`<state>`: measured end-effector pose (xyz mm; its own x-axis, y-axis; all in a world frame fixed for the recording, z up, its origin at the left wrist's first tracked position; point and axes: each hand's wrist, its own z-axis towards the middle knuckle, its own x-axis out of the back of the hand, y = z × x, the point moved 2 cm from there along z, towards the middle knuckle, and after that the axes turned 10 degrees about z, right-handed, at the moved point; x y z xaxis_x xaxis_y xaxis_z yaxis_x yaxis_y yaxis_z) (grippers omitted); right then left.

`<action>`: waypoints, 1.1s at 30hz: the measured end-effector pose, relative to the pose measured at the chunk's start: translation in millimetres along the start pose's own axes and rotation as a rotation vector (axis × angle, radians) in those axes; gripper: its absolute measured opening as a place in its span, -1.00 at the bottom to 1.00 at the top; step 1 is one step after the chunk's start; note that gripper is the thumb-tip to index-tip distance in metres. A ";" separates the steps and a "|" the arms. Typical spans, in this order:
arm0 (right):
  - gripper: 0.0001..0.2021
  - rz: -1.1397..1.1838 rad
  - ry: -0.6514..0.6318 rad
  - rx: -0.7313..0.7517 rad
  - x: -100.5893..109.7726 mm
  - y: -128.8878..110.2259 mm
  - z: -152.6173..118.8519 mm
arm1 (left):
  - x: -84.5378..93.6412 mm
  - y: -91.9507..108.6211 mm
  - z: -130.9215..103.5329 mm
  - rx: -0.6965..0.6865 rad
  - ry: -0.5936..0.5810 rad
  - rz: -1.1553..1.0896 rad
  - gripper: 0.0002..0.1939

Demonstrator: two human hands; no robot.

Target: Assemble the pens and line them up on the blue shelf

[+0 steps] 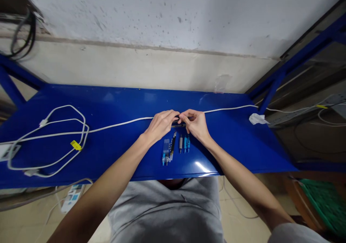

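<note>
Both hands meet over the middle of the blue shelf. My left hand (162,125) has its fingers closed at the tips, and my right hand (195,123) pinches close beside it. Whatever lies between the fingertips is too small and covered to name. Just below the hands, a thin dark item (178,125) shows partly. Nearer the front edge lie clear pen barrels with blue parts (164,151) and several dark slim refills (173,145). To their right sit a grey pen part (181,144) and two blue pen parts (185,144), side by side.
A white cable (121,123) runs across the blue shelf (113,102), passing behind the hands. Its coiled part with a yellow tag (76,145) lies at left. Crumpled white tissue (257,118) sits at right. Blue frame bars flank both ends, and a wall rises behind.
</note>
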<state>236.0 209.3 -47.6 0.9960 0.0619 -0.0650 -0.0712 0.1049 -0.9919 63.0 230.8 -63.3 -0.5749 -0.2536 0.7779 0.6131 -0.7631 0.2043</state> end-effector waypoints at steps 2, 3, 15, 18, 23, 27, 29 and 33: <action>-0.64 -0.001 -0.012 0.006 -1.6 -0.3 -2.1 | -0.3 1.2 -0.2 0.015 -0.022 -0.012 -0.76; -0.63 0.007 -0.018 0.003 -2.5 -0.3 -3.0 | -0.3 2.2 -0.2 0.026 -0.030 -0.017 -0.77; -0.63 -0.005 0.091 0.106 8.9 0.9 -0.8 | 4.6 -0.9 2.2 0.153 -0.066 0.063 -0.76; -0.88 -0.378 -0.091 0.263 9.1 -7.7 -14.6 | 3.7 -6.6 3.6 0.195 -0.070 0.071 -0.77; -0.74 -0.774 -0.597 0.417 -10.5 -22.3 -35.3 | 2.9 -10.5 5.1 0.252 -0.047 0.008 -0.76; -0.70 -0.974 -0.814 0.500 -21.9 -27.6 -31.6 | 1.8 -12.6 4.2 0.291 -0.014 -0.014 -0.76; -0.76 -0.975 -0.858 0.506 -24.1 -26.2 -28.4 | 1.6 -13.1 4.0 0.300 -0.008 -0.018 -0.77; -0.80 -0.892 -0.843 0.478 -22.2 -20.5 -25.1 | 3.3 -12.9 4.6 0.309 0.034 -0.025 -0.78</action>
<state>216.6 180.8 -28.5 0.3836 0.3674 0.8473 0.4029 0.7590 -0.5115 55.7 242.5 -60.7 -0.6061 -0.2608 0.7515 0.7316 -0.5535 0.3980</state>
